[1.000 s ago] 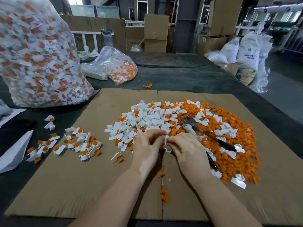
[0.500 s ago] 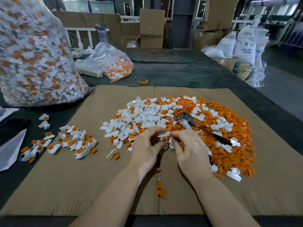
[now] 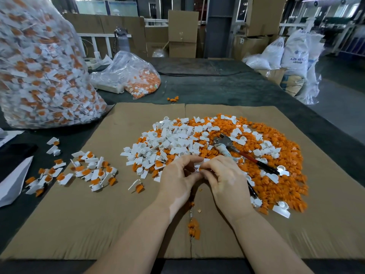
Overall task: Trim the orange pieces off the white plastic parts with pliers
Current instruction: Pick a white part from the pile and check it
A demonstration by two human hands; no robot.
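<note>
Workshop: cardboard sheet (image 3: pixel 83 224) laid over a dark table, bulging bag of untrimmed parts (image 3: pixel 39 66) far left.
Hands: left hand (image 3: pixel 177 180) and right hand (image 3: pixel 225 180) meet, both pinching one small white part (image 3: pixel 199 165) between fingertips.
Pliers (image 3: pixel 233 149): lying untouched on the mixed heap (image 3: pixel 227 151), just beyond the right hand.
Handling: light, stiff, probably slippery; hold the white tab, leave the orange piece exposed.

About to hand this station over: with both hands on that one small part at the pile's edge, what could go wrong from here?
1. Left hand and right hand pinch one white part while the pliers lie unused; finger-snapping may leave ragged stubs.
2. Trimmed whites and orange scraps share one pile, so the part could get lost if dropped.
</note>
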